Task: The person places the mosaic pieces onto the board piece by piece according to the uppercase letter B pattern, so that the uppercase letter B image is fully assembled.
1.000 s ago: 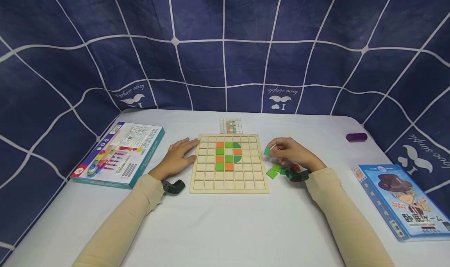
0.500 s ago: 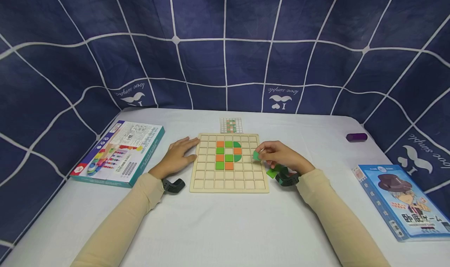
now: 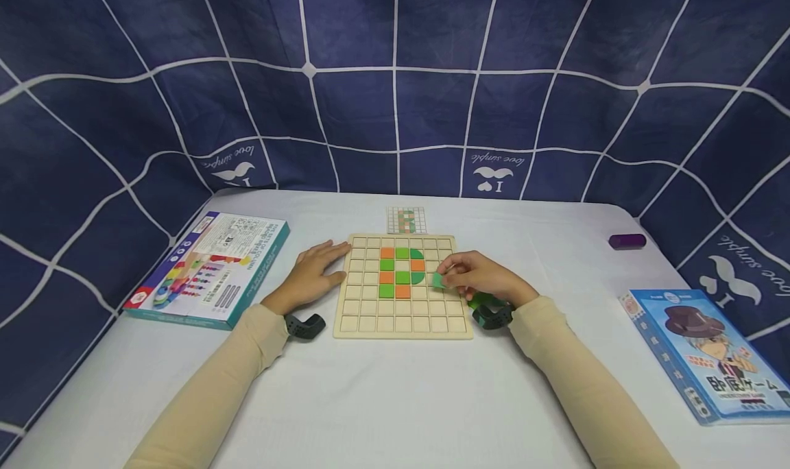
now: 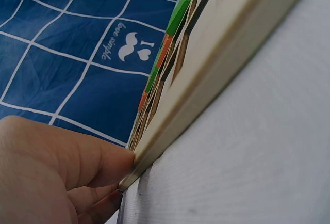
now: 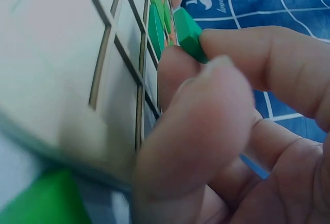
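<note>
A pale wooden grid board [image 3: 367, 325] lies mid-table, with orange and green square tiles and two dark green rounded tiles [image 3: 417, 277] set in its upper cells. My right hand [image 3: 484, 277] pinches a green tile [image 3: 437, 281] between thumb and fingers, over the board's right part. In the right wrist view that green tile [image 5: 188, 35] is held tilted above the cells; its full outline is partly hidden by the fingers. My left hand [image 3: 310, 277] touches the board's left edge with its fingers extended. The left wrist view shows the thumb [image 4: 111, 164] against that edge.
Loose green tiles [image 3: 484, 301] lie right of the board, partly hidden by my right hand. A small pattern card [image 3: 407, 220] lies behind the board. One game box [image 3: 210, 270] is at left, another [image 3: 710, 352] at right. A purple cylinder [image 3: 627, 241] sits at back right.
My right hand has carried the green tile leftward, from beside the board's right edge to over its cells. The left hand stays at the left edge.
</note>
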Available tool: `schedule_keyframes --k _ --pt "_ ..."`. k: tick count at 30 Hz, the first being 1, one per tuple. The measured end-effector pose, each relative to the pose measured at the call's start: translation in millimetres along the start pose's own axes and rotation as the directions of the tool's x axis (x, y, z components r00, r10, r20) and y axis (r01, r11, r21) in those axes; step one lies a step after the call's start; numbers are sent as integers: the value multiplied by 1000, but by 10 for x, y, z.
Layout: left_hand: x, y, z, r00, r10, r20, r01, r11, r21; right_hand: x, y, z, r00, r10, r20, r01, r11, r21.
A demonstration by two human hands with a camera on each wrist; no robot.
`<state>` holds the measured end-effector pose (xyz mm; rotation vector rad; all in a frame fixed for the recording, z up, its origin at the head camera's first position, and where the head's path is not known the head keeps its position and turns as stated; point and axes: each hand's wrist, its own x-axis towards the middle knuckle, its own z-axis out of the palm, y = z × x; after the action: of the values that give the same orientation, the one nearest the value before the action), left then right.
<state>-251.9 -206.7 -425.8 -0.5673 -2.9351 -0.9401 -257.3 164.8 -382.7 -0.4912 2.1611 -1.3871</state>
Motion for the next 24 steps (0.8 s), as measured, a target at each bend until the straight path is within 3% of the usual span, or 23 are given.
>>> schedule_keyframes --k 24 --pt "6 5 1 1000 -12 7 12 1000 14 153 -130 181 999 -4 47 8 997 -77"
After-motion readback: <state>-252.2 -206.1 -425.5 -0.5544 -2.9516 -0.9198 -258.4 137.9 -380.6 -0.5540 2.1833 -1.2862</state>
